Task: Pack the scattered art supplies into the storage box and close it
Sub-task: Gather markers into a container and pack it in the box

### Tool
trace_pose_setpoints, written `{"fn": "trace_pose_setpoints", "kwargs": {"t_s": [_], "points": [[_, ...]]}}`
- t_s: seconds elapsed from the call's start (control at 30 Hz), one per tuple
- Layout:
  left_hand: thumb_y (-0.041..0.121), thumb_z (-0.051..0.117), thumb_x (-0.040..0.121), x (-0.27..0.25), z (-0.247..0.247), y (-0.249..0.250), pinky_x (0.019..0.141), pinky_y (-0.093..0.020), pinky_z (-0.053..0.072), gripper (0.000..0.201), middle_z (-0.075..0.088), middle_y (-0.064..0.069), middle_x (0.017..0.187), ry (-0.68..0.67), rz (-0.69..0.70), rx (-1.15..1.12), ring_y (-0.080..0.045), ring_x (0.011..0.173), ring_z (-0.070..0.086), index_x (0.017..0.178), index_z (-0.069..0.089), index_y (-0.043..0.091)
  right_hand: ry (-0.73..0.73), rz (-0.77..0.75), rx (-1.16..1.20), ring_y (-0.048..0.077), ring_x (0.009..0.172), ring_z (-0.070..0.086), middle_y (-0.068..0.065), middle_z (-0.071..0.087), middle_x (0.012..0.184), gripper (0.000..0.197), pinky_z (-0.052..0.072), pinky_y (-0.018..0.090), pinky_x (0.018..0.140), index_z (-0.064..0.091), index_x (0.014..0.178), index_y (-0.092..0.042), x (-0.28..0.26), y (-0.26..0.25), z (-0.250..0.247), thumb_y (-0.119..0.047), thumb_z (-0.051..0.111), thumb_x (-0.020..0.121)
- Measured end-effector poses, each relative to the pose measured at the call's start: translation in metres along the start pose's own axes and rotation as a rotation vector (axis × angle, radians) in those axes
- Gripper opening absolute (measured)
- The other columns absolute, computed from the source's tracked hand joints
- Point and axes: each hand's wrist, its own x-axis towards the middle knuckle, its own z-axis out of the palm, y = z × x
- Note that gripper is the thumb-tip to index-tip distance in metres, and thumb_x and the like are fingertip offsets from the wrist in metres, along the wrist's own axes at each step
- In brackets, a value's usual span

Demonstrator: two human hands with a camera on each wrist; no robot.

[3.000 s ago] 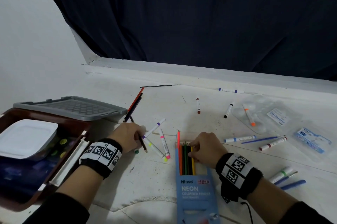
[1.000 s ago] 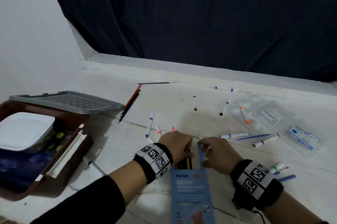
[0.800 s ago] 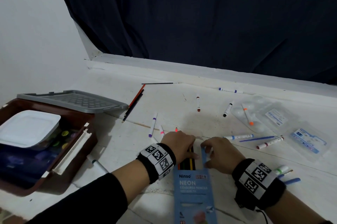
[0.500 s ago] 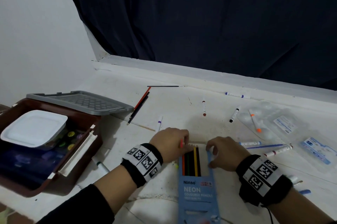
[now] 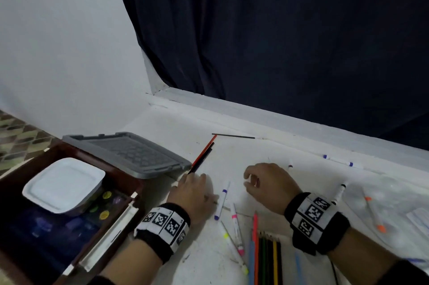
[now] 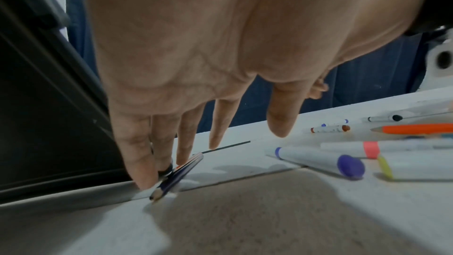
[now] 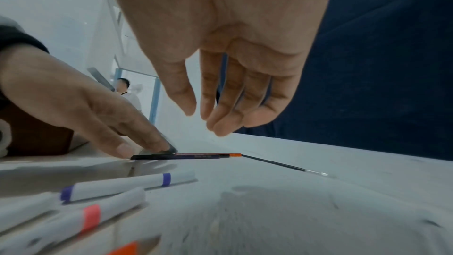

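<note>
**Hands out over the pencils and pens**

Left hand point(image 5: 191, 192) flat on the white floor point(image 5: 290, 150), fingers point(image 6: 137, 154) straight and spread, tips touching the near end of the dark pencil point(image 5: 200, 163). Nothing held. Red pencil point(image 5: 204, 151) right beside the dark one, both just right of the grey lid point(image 5: 130, 153).

Right hand point(image 5: 267, 183) a little above the floor, right of the left hand, fingers loosely bent, holding nothing.

Storage box point(image 5: 120, 222) at the left, brown, open. Inside it a white tub point(image 5: 62, 183) and small paint pots point(image 5: 104, 206). Grey lid leaning on the far edge of the box.

Purple pen point(image 5: 221, 201) between the two hands. Pink pen point(image 5: 235, 226) and yellow pen point(image 5: 233, 250) nearer, close together. Pencil pack point(image 5: 267, 259) at the near edge, with orange, green, yellow and dark pencils sticking out.

Thin paintbrush point(image 5: 236, 136) far away, near the white ledge point(image 5: 278, 117). Blue-capped pen point(image 5: 340, 160) far right, by the ledge. Black pen point(image 5: 339, 193) just right of the right wristband point(image 5: 312, 212). Orange pen point(image 5: 373, 214) on a clear plastic bag point(image 5: 399, 203) at the right.

Dark curtain point(image 5: 278, 29) behind the ledge.
</note>
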Motion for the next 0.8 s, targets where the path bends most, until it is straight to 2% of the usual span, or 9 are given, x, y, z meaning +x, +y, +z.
{"fn": "trace_pose_setpoints", "kwargs": {"t_s": [0.07, 0.17, 0.3, 0.4, 0.5, 0.6, 0.67, 0.73, 0.8], "points": [[0.053, 0.048, 0.094, 0.005, 0.002, -0.001, 0.107, -0.049, 0.042, 0.049, 0.043, -0.009, 0.14, -0.03, -0.025, 0.011, -0.029, 0.133, 0.041, 0.131, 0.044, 0.022, -0.009, -0.087, -0.011, 0.013, 0.085, 0.056, -0.012, 0.056, 0.085, 0.015, 0.047, 0.03, 0.076, 0.065, 0.101, -0.025, 0.03, -0.007, 0.007, -0.031, 0.054, 0.093], [0.047, 0.048, 0.092, 0.007, 0.003, -0.005, 0.102, -0.046, 0.046, 0.034, 0.049, -0.005, 0.131, -0.006, -0.017, -0.01, -0.026, 0.125, 0.046, 0.117, 0.052, 0.023, -0.031, -0.203, -0.022, 0.018, 0.099, 0.056, -0.003, 0.061, 0.102, 0.022, 0.047, 0.034, 0.085, 0.065, 0.108, -0.019, 0.071, -0.018, 0.021, -0.025, 0.048, 0.096], [0.044, 0.055, 0.091, 0.007, 0.007, -0.016, 0.097, -0.036, 0.048, 0.038, 0.048, -0.003, 0.127, 0.067, -0.008, -0.107, -0.022, 0.115, 0.05, 0.124, 0.054, 0.023, -0.112, -0.341, -0.108, 0.021, 0.112, 0.052, 0.001, 0.06, 0.118, 0.028, 0.046, 0.041, 0.094, 0.061, 0.119, -0.018, 0.117, -0.032, 0.045, -0.016, 0.043, 0.098], [0.038, 0.051, 0.09, 0.009, 0.008, -0.023, 0.085, -0.027, 0.045, 0.022, 0.056, -0.001, 0.111, 0.094, 0.05, -0.083, -0.02, 0.103, 0.055, 0.102, 0.064, 0.025, -0.19, -0.371, -0.192, 0.024, 0.11, 0.054, 0.001, 0.059, 0.115, 0.03, 0.048, 0.045, 0.09, 0.06, 0.119, -0.019, 0.14, -0.038, 0.059, -0.008, 0.042, 0.097], [0.031, 0.044, 0.091, 0.01, 0.01, -0.031, 0.088, -0.03, 0.048, 0.027, 0.06, -0.001, 0.107, 0.069, 0.069, -0.075, -0.021, 0.1, 0.058, 0.091, 0.068, 0.017, -0.22, -0.389, -0.269, 0.025, 0.109, 0.054, 0.001, 0.058, 0.115, 0.036, 0.047, 0.045, 0.088, 0.058, 0.121, -0.019, 0.15, -0.038, 0.07, -0.003, 0.04, 0.095], [0.034, 0.038, 0.092, 0.004, 0.009, -0.034, 0.079, -0.03, 0.054, 0.026, 0.059, 0.003, 0.093, 0.047, 0.102, -0.074, -0.016, 0.088, 0.06, 0.079, 0.057, 0.023, -0.198, -0.404, -0.35, 0.024, 0.112, 0.049, 0.0, 0.054, 0.117, 0.038, 0.04, 0.042, 0.085, 0.058, 0.122, -0.02, 0.152, -0.038, 0.076, 0.0, 0.042, 0.094], [0.032, 0.032, 0.092, -0.004, 0.005, -0.03, 0.077, -0.035, 0.055, 0.024, 0.059, 0.002, 0.089, 0.045, 0.12, -0.028, -0.02, 0.087, 0.063, 0.078, 0.05, 0.023, -0.159, -0.415, -0.418, 0.024, 0.114, 0.045, -0.001, 0.053, 0.118, 0.035, 0.035, 0.04, 0.083, 0.058, 0.12, -0.02, 0.151, -0.036, 0.077, -0.001, 0.045, 0.094], [0.029, 0.031, 0.091, -0.013, 0.002, -0.027, 0.079, -0.034, 0.052, 0.029, 0.062, -0.003, 0.094, 0.055, 0.122, -0.041, -0.025, 0.089, 0.063, 0.08, 0.056, 0.019, -0.134, -0.423, -0.443, 0.023, 0.118, 0.043, -0.003, 0.052, 0.12, 0.033, 0.031, 0.038, 0.081, 0.057, 0.118, -0.021, 0.148, -0.033, 0.077, -0.001, 0.046, 0.093], [0.031, 0.034, 0.094, -0.022, 0.001, -0.028, 0.081, -0.031, 0.048, 0.035, 0.064, -0.003, 0.1, 0.065, 0.124, -0.057, -0.023, 0.094, 0.063, 0.087, 0.064, 0.014, -0.139, -0.423, -0.426, 0.021, 0.121, 0.043, -0.005, 0.052, 0.124, 0.035, 0.031, 0.038, 0.083, 0.054, 0.118, -0.022, 0.144, -0.03, 0.076, 0.001, 0.046, 0.092]]}}
